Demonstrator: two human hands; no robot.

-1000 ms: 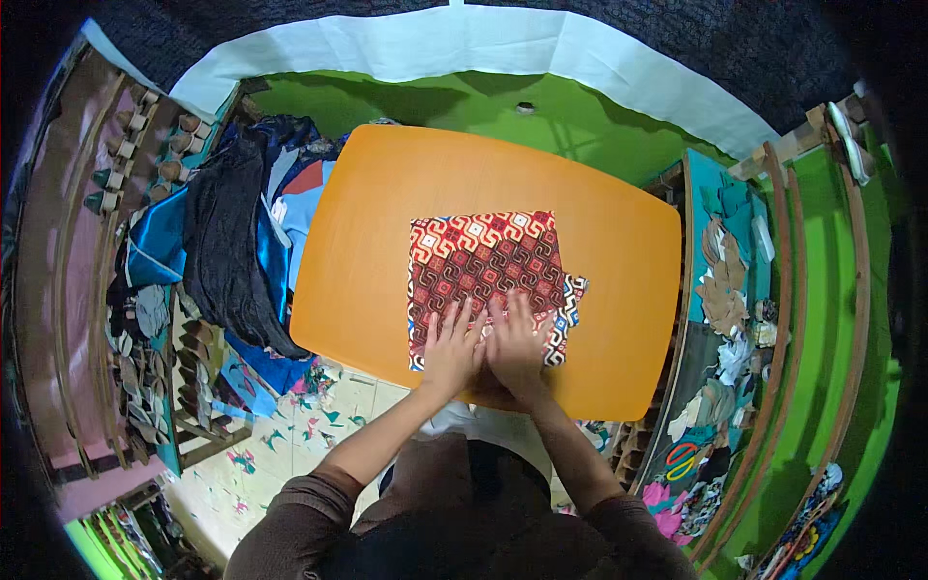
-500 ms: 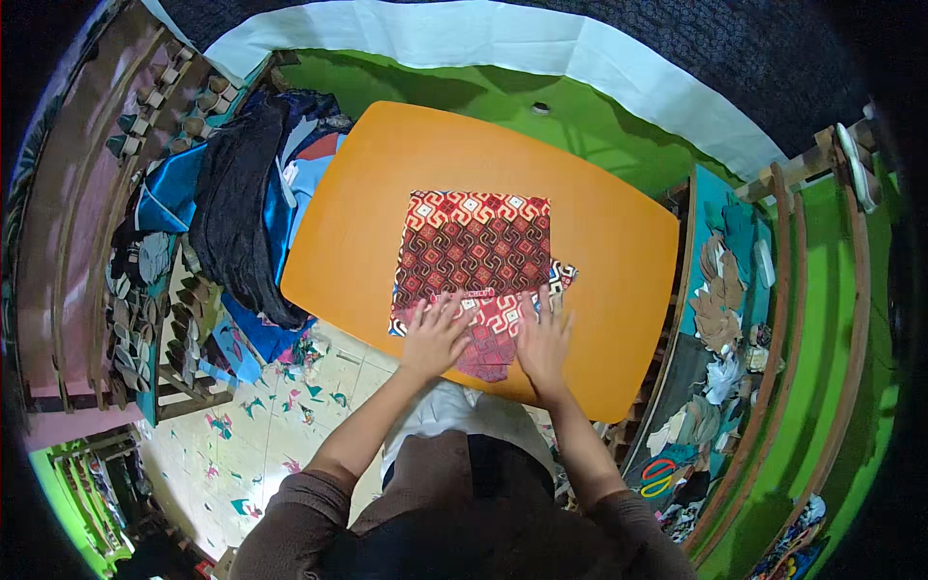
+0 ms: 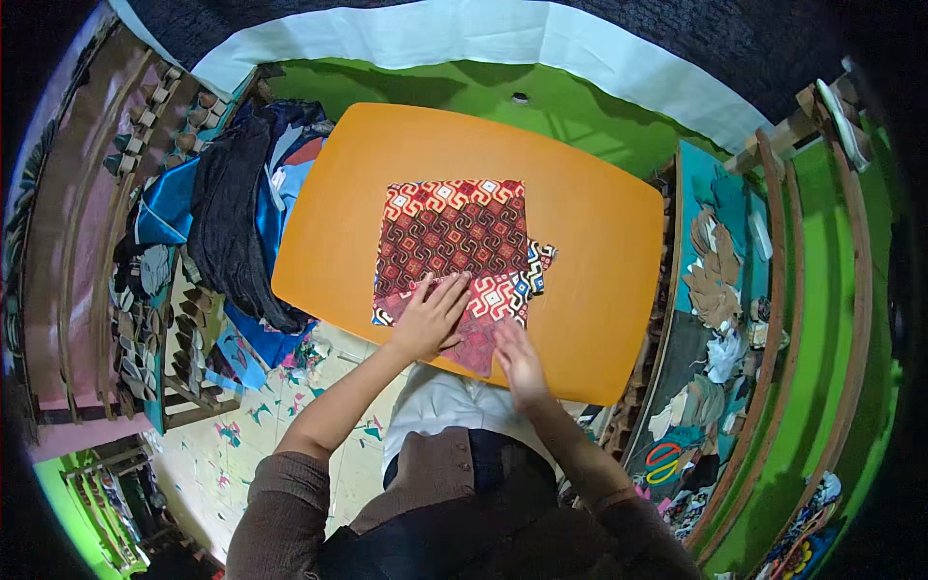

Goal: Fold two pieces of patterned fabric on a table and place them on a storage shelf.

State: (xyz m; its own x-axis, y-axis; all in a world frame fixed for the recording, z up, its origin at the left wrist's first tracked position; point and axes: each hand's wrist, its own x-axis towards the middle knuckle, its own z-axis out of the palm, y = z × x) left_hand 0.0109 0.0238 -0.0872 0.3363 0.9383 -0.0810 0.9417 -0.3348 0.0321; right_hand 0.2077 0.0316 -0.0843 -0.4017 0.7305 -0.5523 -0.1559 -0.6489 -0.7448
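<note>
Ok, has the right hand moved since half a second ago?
Yes. Judged against the orange table, the right hand has moved toward the near edge and a little to the left.

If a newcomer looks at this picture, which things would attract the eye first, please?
Probably the bright orange tabletop in the middle, with the red patterned cloth lying on it. The left hand rests flat on the cloth's near part, while the right hand is by its lower right. Farther right, red and yellow looped handles stand out near cloth scraps.
</note>
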